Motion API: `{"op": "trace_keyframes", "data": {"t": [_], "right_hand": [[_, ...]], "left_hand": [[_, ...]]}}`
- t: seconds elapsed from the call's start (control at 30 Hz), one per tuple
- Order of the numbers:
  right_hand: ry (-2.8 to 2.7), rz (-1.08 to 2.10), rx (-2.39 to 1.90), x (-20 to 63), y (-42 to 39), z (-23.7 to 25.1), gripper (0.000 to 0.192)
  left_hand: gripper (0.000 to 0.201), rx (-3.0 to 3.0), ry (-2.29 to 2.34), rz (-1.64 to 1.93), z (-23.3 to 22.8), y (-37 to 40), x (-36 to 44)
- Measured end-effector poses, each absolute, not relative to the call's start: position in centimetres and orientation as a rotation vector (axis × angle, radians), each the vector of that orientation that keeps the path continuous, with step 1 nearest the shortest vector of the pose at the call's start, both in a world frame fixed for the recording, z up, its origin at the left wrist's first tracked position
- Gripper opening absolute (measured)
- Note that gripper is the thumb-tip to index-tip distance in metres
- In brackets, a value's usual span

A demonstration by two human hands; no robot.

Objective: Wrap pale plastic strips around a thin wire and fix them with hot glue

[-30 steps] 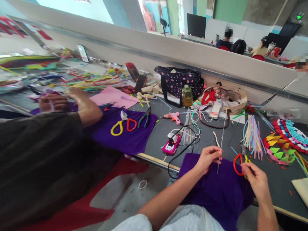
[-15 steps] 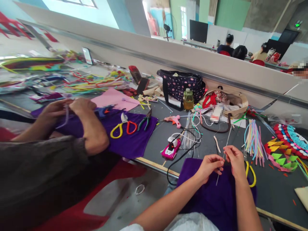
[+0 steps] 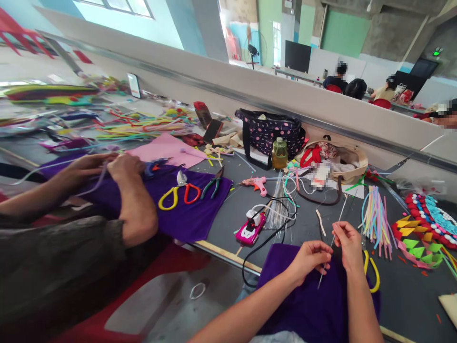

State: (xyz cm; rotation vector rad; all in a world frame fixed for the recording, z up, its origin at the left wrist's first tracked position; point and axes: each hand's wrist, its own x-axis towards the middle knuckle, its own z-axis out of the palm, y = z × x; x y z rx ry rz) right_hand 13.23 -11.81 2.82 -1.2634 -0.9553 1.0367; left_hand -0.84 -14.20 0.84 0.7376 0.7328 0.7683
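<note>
Both my hands hold one thin, pale wire (image 3: 342, 212) at a slant over a folded purple cloth (image 3: 310, 312) at the table's front edge. My left hand (image 3: 312, 257) pinches it low down, its other fingers curled. Just above, my right hand (image 3: 346, 243) grips the same wire between thumb and forefinger. The wire's upper end points away across the table, and its lower end sticks out below my left fingers. Yellow-handled scissors (image 3: 374, 276) lie right of my right wrist, partly hidden by it. A bundle of pastel strips (image 3: 378, 224) is beyond them.
At left, a co-worker's hands (image 3: 110, 166) work a pale purple strip over another purple cloth (image 3: 185, 221) with scissors and pliers. A pink glue gun (image 3: 257, 185), a magenta power strip (image 3: 252, 231) with cords, loose clear wires (image 3: 280, 209) and a dotted bag (image 3: 271, 131) lie ahead.
The view has shifted slightly. My hands keep the same hold on the wire. At left, the co-worker's arms have moved a little, and a long pale strand now shows across them.
</note>
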Motion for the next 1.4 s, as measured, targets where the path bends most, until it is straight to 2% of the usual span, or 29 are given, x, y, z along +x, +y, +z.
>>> {"op": "trace_keyframes", "data": {"t": [0.33, 0.47, 0.57, 0.63, 0.73, 0.8, 1.1, 1.4], "right_hand": [[-1.063, 1.064, -1.338, 13.6, -12.6, 2.6, 0.035], [-0.896, 0.959, -1.289, 14.8, -12.9, 3.0, 0.033], [-0.806, 0.921, -1.230, 16.1, -13.0, 3.2, 0.032], [-0.782, 0.919, -1.207, 16.8, -13.1, 3.0, 0.032], [-0.765, 0.915, -1.208, 17.0, -13.3, 2.5, 0.033], [-0.759, 0.932, -1.214, 16.8, -13.5, 2.0, 0.034], [-0.717, 0.976, -1.195, 16.7, -14.5, 0.5, 0.038], [-0.706, 0.988, -1.154, 17.9, -14.6, 0.6, 0.037]], "left_hand": [[0.038, 0.804, 0.739, 0.744, 0.2, -14.3, -1.2], [0.042, 1.047, 0.762, 0.600, -0.6, -14.7, -1.9], [0.047, 1.289, 0.948, 0.656, -1.0, -14.1, -2.7], [0.042, 1.354, 1.044, 0.815, -1.0, -12.8, -3.1], [0.024, 1.369, 1.080, 0.975, -0.6, -9.7, -3.2], [0.025, 1.529, 1.198, 0.989, -0.3, -7.4, -2.8], [0.019, 1.764, 1.611, 0.680, -1.2, 0.9, 1.2], [0.015, 1.774, 1.755, 0.502, -2.2, 2.3, 1.8]]}}
